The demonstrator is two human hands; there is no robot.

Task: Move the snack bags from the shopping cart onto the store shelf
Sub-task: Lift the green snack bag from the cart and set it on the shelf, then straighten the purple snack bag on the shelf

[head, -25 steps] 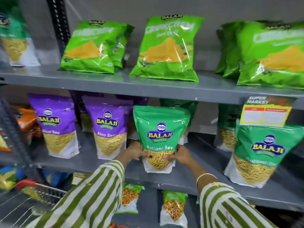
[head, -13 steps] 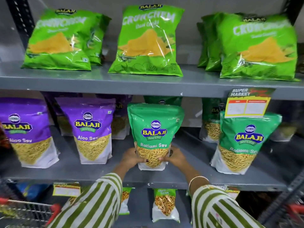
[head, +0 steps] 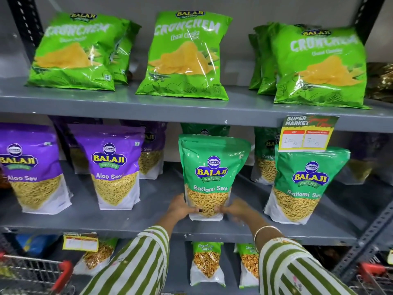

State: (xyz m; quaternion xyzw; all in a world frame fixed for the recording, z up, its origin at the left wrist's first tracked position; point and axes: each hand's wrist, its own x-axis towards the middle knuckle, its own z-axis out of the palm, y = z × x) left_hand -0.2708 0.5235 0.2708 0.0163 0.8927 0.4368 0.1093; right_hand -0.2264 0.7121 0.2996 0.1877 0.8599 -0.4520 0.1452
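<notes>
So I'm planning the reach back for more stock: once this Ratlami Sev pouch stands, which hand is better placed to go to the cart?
Left hand, probably. The cart's red handle shows at lower left, on that side; the right hand would have to cross over.

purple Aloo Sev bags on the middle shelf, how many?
4 visible: Aloo Sev bag at far left front, a second front bag beside it, one behind between them, one behind right of the second. More may hide behind.

Shopping cart [head: 38, 273] cut off; right-edge gold packet [head: 380, 81] blurred.
</notes>
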